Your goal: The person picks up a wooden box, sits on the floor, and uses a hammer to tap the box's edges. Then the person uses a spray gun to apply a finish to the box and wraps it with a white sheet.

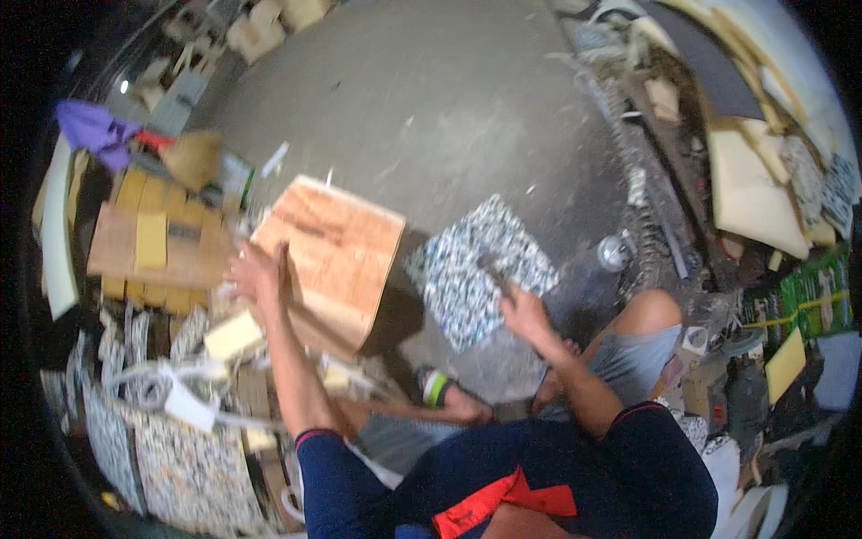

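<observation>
My left hand (258,274) has its fingers spread at the left edge of a plywood-topped box or block (346,247) on the floor. Whether it presses on the wood or only hovers beside it is hard to tell. My right hand (525,314) is closed round a short dark tool (494,269), whose kind is too blurred to make out. The tool's end lies over a square of speckled white, blue and black foam (453,274), to the right of the plywood.
Stacked yellow foam blocks (148,202) with a brown board (112,242) stand at left. A metal can (614,253) is on the grey floor (431,90) right of the foam. Foam offcuts (754,189) pile up at far right. My sandalled foot (440,388) is near the plywood.
</observation>
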`<state>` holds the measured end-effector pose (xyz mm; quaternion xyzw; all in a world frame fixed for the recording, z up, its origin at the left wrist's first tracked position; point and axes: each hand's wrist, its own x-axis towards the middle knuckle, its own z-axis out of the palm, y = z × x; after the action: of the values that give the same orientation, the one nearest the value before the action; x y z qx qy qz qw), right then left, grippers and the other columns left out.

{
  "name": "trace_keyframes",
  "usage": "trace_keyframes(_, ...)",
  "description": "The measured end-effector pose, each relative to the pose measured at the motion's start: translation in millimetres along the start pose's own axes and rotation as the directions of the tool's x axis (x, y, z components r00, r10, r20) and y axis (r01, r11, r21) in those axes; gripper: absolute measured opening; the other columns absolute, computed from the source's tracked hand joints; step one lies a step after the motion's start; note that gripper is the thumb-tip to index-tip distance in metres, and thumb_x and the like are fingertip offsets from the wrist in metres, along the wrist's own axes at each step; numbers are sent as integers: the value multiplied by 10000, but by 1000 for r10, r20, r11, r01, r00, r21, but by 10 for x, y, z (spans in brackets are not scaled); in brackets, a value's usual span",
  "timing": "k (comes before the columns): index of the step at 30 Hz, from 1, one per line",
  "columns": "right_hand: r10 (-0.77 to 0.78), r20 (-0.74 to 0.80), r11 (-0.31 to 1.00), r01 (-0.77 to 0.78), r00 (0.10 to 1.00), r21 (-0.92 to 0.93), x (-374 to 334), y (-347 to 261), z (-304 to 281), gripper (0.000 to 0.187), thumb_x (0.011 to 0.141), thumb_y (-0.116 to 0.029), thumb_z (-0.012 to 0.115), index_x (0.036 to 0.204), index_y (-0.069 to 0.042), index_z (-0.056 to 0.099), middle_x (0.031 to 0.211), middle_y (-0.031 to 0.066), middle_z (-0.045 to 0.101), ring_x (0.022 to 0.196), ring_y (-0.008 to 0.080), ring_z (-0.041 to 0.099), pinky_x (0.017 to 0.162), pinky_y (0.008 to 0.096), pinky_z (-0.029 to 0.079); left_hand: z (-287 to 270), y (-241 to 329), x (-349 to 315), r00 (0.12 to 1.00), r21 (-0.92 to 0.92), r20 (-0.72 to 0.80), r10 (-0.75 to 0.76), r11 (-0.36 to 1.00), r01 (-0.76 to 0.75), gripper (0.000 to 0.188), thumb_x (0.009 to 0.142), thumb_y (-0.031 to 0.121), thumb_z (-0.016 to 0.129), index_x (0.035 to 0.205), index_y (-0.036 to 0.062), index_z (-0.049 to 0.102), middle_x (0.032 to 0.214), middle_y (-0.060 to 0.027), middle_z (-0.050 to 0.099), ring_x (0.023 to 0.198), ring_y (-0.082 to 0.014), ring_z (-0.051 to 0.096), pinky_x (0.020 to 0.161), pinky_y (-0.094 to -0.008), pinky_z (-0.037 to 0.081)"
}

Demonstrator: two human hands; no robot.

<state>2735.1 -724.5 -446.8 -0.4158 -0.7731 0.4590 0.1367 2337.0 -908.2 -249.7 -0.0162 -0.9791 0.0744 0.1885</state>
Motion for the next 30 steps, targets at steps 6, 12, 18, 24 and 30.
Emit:
trace_keyframes(6, -43, -35, 999, 43, 998, 0, -72, 160, -15, 244, 890, -225, 610, 957, 9, 611, 819, 267, 656, 782, 456, 663, 683, 493, 509, 442, -1065, -530, 971, -223, 116, -208, 947, 230, 906, 702, 634, 772, 1384, 115, 480, 1312, -248, 535, 1254, -496, 410, 999, -691, 343)
trace_keyframes(12, -123, 82, 992, 122, 989, 22, -100, -100, 126, 215, 918, -197, 590, 959, 13, 612, 733, 146, 620, 666, 291, 628, 644, 416, 492, 767, -1847, -782, 964, -508, 198, -179, 822, 257, 1065, 637, 634, 819, 1381, -20, 427, 1369, -265, 511, 1325, -428, 409, 1123, -653, 210)
trace_keyframes(18, -108, 220, 974, 59, 969, 220, -70, -591, 485, 357, 967, -206, 548, 1292, -58, 554, 866, 177, 675, 830, 326, 690, 763, 431, 517, 799, -1596, -898, 921, -373, 80, -382, 845, 383, 975, 596, 656, 846, 1211, -26, 520, 1270, -225, 562, 1211, -433, 463, 949, -598, 418)
trace_keyframes(24, -207, 229, 976, 183, 951, 122, 1078, -1343, 920, 592, 937, -162, 566, 1502, -86, 407, 671, 90, 628, 519, 149, 586, 497, 338, 484, 630, -1475, -1075, 924, -314, 40, -381, 873, 374, 948, 594, 652, 848, 1195, -12, 539, 1228, -200, 581, 1188, -427, 476, 913, -584, 430)
trace_keyframes(30, -217, 465, 976, 204, 858, 79, 1630, -1575, 1112, 535, 916, -135, 514, 1450, -157, 505, 707, 144, 650, 459, 206, 593, 428, 365, 474, 636, -1436, -1048, 923, -321, -10, -384, 876, 361, 953, 593, 653, 849, 1209, -5, 539, 1214, -192, 589, 1185, -424, 485, 924, -580, 425)
